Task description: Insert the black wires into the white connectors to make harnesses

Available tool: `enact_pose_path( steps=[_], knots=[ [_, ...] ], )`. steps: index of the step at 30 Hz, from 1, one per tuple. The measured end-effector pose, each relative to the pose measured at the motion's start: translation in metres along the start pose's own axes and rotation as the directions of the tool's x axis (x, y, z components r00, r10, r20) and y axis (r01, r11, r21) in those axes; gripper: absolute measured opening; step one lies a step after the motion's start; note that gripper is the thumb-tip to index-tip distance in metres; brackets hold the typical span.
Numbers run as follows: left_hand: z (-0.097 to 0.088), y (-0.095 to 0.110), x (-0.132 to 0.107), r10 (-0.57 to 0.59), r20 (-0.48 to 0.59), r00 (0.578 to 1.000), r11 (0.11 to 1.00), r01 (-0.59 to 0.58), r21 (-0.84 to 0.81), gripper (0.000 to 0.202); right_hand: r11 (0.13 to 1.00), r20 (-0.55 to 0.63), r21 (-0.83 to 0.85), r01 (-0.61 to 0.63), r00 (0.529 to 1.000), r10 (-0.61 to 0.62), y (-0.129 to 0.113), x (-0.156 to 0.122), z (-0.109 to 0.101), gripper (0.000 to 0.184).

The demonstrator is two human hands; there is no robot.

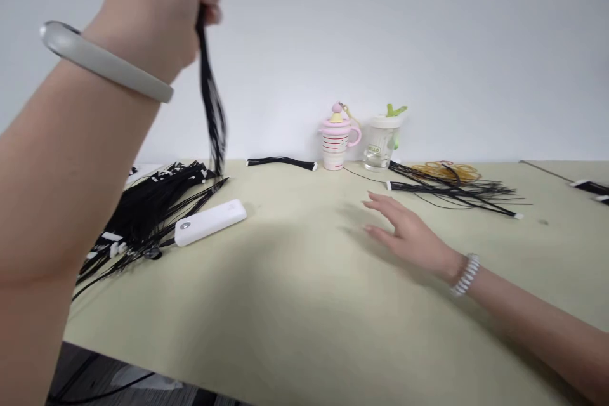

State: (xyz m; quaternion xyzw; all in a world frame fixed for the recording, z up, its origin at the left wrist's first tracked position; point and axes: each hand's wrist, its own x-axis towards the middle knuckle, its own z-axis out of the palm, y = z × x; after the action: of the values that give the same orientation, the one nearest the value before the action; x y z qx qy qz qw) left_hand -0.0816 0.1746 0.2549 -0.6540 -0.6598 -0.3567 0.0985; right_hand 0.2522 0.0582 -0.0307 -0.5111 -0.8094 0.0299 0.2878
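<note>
My left hand (164,3) is raised high at the upper left, its fingers closed around a bundle of thin black wires (212,101) that dangles toward the table. The top of that bundle is cut off by the frame's edge. Below it lies a large heap of black wires with white connectors (152,203). Over the table at the right, my right hand (409,235) is held with its fingers stretched out and apart, holding nothing. Just beyond it is a loose bundle of black wires (442,189) with white connector ends.
A white power bank (210,222) lies beside the heap. At the wall stand a pink-and-white mug (333,143) and a clear cup (380,146) with a green straw. Yellow rubber bands (469,171) and a short black wire bundle (281,161) lie near the back edge.
</note>
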Motion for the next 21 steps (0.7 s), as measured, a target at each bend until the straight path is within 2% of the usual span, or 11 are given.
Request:
enact_pose_path(
  steps=[1,2,5,6,8,10,12,13,15,17,21],
  knots=[
    [0.006,0.025,-0.03,0.157,-0.151,0.976,0.98,-0.172,-0.096,0.098,0.992,-0.011,0.129,-0.017,1.0,0.019,-0.018,0.003,-0.006,0.053],
    [0.012,0.05,-0.062,0.282,-0.201,0.938,0.936,-0.315,-0.155,0.093,0.958,0.006,0.286,-0.031,1.0,0.031,-0.038,0.006,-0.012,0.058],
    [0.019,0.103,-0.148,0.357,-0.079,0.931,0.899,-0.365,-0.242,0.09,0.701,0.038,0.713,0.02,0.997,-0.068,-0.093,0.011,-0.032,0.065],
    [0.019,0.111,-0.167,0.42,-0.037,0.907,0.864,-0.412,-0.289,0.083,0.619,0.071,0.786,0.002,0.993,-0.094,-0.106,0.011,-0.039,0.064],
    [0.017,0.111,-0.187,0.501,-0.007,0.866,0.768,-0.448,-0.457,0.066,0.563,0.207,0.819,-0.112,0.972,-0.108,-0.119,0.01,-0.054,0.051],
    [0.014,0.098,-0.189,0.55,0.031,0.835,0.614,-0.378,-0.693,0.045,0.663,0.232,0.736,-0.133,0.971,-0.063,-0.117,0.008,-0.069,0.037],
    [0.015,0.079,-0.186,0.567,0.071,0.821,0.521,-0.291,-0.803,0.035,0.836,0.124,0.545,-0.055,0.992,-0.016,-0.105,0.008,-0.085,0.032],
    [0.017,0.07,-0.186,0.552,0.108,0.827,0.522,-0.242,-0.818,0.032,0.909,0.089,0.416,-0.014,0.996,-0.026,-0.097,0.008,-0.093,0.03],
    [0.024,0.054,-0.193,0.491,0.217,0.844,0.58,-0.131,-0.804,0.024,0.986,0.171,0.163,0.03,0.984,-0.058,-0.084,0.01,-0.106,0.03],
    [0.035,0.043,-0.205,0.425,0.357,0.832,0.645,-0.002,-0.764,0.019,1.0,0.389,0.0,0.0,0.921,0.001,-0.077,0.011,-0.114,0.032],
    [0.057,0.038,-0.226,0.355,0.541,0.762,0.776,0.082,-0.626,0.023,0.993,0.698,-0.06,-0.103,0.707,0.116,-0.078,0.011,-0.116,0.036]
  ],
)
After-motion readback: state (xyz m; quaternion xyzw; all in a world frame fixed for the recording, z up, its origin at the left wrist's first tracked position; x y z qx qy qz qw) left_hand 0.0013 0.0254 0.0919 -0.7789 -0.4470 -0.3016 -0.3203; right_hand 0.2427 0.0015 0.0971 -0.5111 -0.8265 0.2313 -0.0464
